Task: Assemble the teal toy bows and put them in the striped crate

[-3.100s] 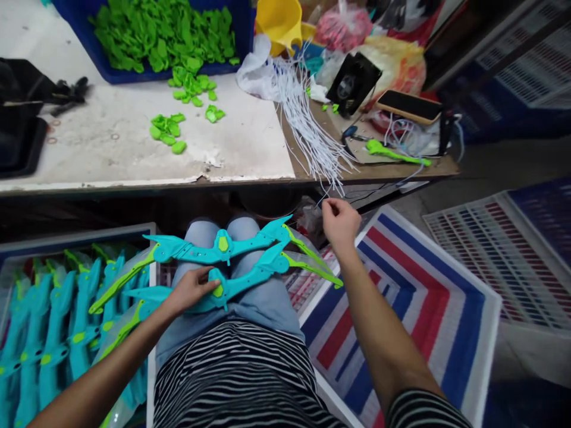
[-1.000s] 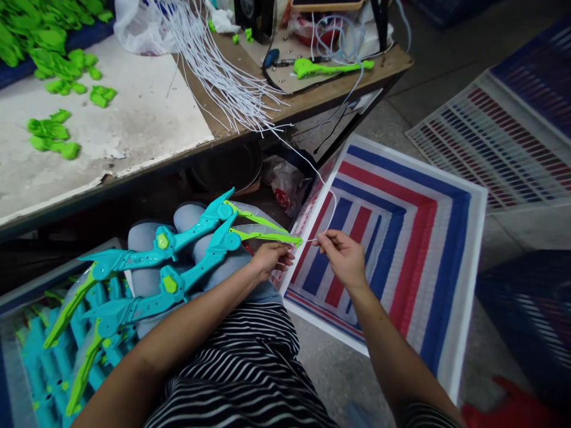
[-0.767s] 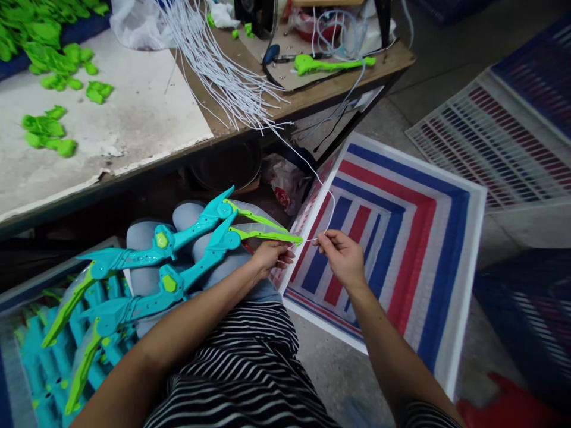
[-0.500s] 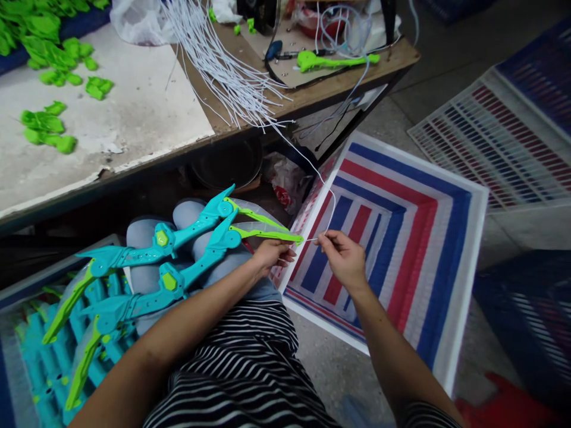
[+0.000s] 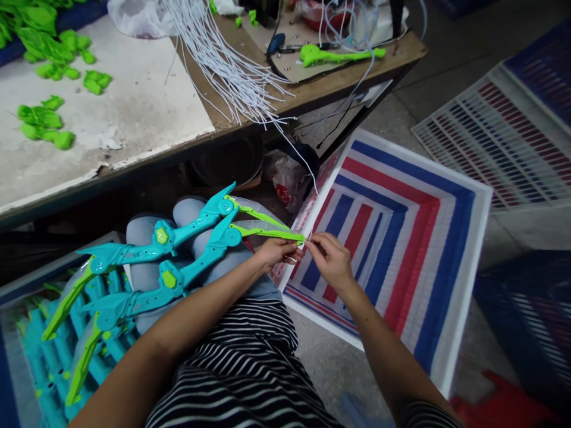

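Note:
Two teal and lime-green toy bows (image 5: 196, 261) lie side by side across my lap, their green tips meeting at my hands. My left hand (image 5: 279, 252) is closed around the green tips from below. With thumb and forefinger, my right hand (image 5: 329, 255) pinches a thin white cord (image 5: 307, 163) right at those tips. The cord trails up from there toward the table; its end between my fingers is too small to make out.
A bundle of white cords (image 5: 232, 71) hangs over the edge of the worktable (image 5: 147, 107). Lime-green plastic parts (image 5: 44, 122) lie on it. A striped lined crate (image 5: 479, 238) stands at my right. Several more teal bows (image 5: 49, 362) fill a crate at my left.
My right hand has moved left, from a short way off up to the green tips, with the cord. The cord's loop beside the hand has dropped out of sight. The left hand stays put.

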`<state>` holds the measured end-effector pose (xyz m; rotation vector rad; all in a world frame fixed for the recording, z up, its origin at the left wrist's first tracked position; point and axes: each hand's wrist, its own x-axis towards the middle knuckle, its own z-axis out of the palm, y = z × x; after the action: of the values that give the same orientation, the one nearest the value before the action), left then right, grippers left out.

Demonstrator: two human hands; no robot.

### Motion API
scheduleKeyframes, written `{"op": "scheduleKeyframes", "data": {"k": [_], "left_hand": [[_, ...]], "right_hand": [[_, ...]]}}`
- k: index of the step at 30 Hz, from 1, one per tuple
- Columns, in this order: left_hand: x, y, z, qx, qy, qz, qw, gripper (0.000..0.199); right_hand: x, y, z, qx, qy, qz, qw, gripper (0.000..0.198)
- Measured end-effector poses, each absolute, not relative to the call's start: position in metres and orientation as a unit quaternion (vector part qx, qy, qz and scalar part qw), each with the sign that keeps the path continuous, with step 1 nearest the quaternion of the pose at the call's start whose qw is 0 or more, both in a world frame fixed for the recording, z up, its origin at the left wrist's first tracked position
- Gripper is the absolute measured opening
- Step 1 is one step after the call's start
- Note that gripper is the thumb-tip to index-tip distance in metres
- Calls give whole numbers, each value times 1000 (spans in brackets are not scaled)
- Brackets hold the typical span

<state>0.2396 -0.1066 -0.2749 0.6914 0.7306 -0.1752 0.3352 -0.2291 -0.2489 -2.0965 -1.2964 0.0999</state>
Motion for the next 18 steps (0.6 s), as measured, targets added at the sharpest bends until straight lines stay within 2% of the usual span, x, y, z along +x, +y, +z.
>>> {"op": "scheduleKeyframes", "data": {"k": [4, 8, 12, 18], "left_hand": [[240, -108, -273, 396, 367, -85, 838, 18], [201, -94, -259, 528, 347, -142, 762, 26], [99, -55, -233, 640, 296, -192, 683, 32], [-107, -13, -223, 723, 420, -259, 484, 59]], "right_hand": [[335, -225, -266, -788, -535, 49, 301, 32], [329, -232, -270, -787, -534, 59, 302, 49], [319, -254, -264, -791, -526, 56, 308, 73], [301, -282, -268, -805, -519, 49, 283, 82]]}}
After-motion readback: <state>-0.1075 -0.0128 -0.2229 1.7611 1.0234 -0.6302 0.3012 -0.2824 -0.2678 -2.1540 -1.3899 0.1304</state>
